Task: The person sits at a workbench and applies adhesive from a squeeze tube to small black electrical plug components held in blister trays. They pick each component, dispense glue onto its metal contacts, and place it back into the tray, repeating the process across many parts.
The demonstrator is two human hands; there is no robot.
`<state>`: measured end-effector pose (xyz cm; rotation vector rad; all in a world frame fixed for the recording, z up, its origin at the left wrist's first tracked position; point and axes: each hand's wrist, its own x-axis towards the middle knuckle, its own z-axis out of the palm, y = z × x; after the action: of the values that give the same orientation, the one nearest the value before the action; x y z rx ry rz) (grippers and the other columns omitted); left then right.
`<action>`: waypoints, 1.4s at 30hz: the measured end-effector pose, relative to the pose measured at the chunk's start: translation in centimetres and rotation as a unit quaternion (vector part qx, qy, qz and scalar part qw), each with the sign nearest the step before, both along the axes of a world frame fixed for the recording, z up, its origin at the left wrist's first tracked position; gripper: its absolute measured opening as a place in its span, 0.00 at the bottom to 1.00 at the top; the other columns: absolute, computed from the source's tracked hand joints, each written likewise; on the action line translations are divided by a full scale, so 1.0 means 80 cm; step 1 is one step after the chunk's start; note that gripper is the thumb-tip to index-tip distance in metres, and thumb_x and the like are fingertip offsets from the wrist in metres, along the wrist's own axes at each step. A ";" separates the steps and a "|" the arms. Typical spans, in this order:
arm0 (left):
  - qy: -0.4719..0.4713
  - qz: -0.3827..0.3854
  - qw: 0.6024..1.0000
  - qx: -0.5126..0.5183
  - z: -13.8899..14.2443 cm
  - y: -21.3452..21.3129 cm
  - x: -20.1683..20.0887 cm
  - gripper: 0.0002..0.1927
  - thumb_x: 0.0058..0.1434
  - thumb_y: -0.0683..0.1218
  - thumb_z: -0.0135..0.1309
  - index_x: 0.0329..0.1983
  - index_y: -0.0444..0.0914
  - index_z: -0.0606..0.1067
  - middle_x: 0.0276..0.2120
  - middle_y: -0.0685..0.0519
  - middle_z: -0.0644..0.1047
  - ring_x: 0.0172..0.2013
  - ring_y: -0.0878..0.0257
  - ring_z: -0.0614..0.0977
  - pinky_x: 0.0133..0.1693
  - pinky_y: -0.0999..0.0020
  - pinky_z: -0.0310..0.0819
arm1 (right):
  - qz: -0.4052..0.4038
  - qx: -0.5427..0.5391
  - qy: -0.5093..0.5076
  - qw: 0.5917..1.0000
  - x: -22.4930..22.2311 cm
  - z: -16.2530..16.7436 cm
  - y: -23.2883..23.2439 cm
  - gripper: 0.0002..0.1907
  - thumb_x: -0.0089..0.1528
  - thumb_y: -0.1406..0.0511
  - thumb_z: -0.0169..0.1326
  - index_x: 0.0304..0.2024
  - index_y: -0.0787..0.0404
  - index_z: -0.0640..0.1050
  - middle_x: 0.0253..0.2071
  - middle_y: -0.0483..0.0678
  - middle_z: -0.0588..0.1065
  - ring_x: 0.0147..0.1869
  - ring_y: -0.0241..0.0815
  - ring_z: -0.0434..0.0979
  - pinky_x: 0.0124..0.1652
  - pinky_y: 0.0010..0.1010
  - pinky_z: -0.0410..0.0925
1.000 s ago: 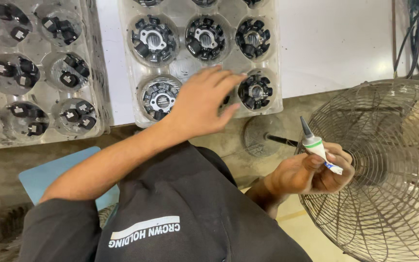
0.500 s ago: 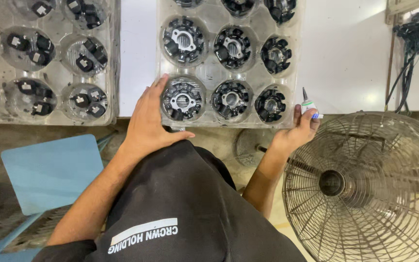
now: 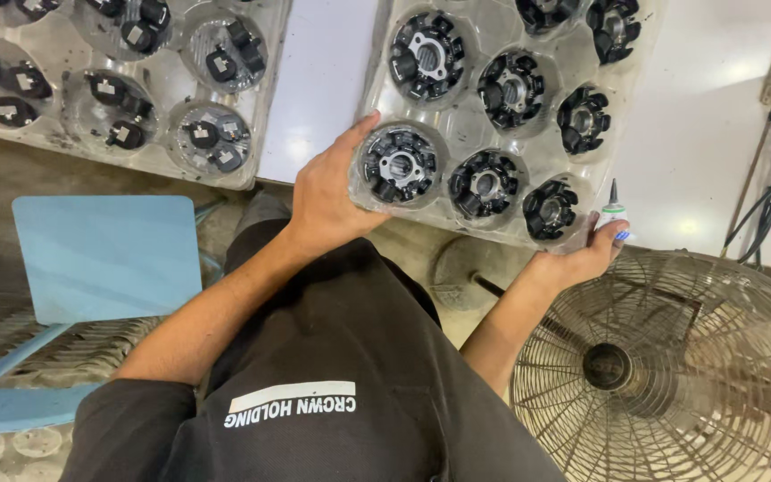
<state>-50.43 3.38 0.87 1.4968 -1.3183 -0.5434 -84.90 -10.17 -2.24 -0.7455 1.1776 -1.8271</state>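
White table (image 3: 323,80): runs across the top of the frame; bears both trays.

Wire fan guard (image 3: 671,375): lower right of the frame, round, with a dark hub at its middle. It lies below your right hand, apart from it.

Blue chair seat (image 3: 104,254): left of centre, flat, pale blue, well apart from both hands.

Clear plastic tray, right (image 3: 622,116): upper centre to upper right, overhanging the near edge of the table. Its moulded round wells each hold one black wound coil part. You hold this tray at its near edge with both hands.

Clear plastic tray, left (image 3: 265,98): upper left of the frame, resting on the table, wells filled with smaller black parts. No hand touches it.

Your left hand (image 3: 327,201): centre of the frame, at the near left corner of the right tray. Thumb lies up along the tray's left edge, fingers curl beneath it; the grip is closed on the tray.

Your right hand (image 3: 582,259): right of centre, under the near right corner of the same tray. Fingers wrapped round a small tube and pressed against the tray's underside.

Coil part, near left well (image 3: 399,165): black ring with a pale metal centre, just beside your left thumb.

Coil part, near right well (image 3: 549,210): black ring, just above your right hand.

Small tube (image 3: 613,212): white body, dark pointed nozzle standing upright, blue marking, held in your right hand beside the tray's corner.
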 end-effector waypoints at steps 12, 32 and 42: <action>0.008 -0.045 0.998 -0.035 -0.010 0.029 0.030 0.57 0.48 0.54 0.77 0.75 0.38 0.56 0.69 0.45 0.68 0.66 0.49 0.74 0.66 0.59 0.69 | -0.139 -0.107 0.204 0.963 -0.025 0.030 -0.005 0.12 0.65 0.66 0.64 0.43 0.66 0.74 0.41 0.49 0.77 0.44 0.39 0.75 0.42 0.28 0.70; 0.027 0.198 0.978 -0.056 -0.006 0.105 0.288 0.29 0.62 0.39 0.63 0.66 0.38 0.68 0.49 0.48 0.83 0.50 0.58 0.87 0.52 0.65 0.80 | 0.256 -0.199 0.190 0.927 0.313 0.084 0.110 0.13 0.62 0.81 0.66 0.45 0.70 0.78 0.48 0.56 0.78 0.48 0.43 0.81 0.50 0.28 0.76; 0.077 0.148 0.985 -0.041 -0.027 0.089 0.403 0.28 0.61 0.38 0.63 0.64 0.38 0.69 0.48 0.49 0.83 0.48 0.60 0.87 0.51 0.66 0.81 | 0.266 -0.156 0.218 0.926 0.438 0.100 0.132 0.12 0.64 0.80 0.66 0.46 0.70 0.77 0.48 0.57 0.79 0.48 0.40 0.81 0.50 0.27 0.77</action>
<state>-18.19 10.48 -1.32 1.5165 -0.9660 -0.3976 -49.84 0.37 5.73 -1.5531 0.8259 -1.4288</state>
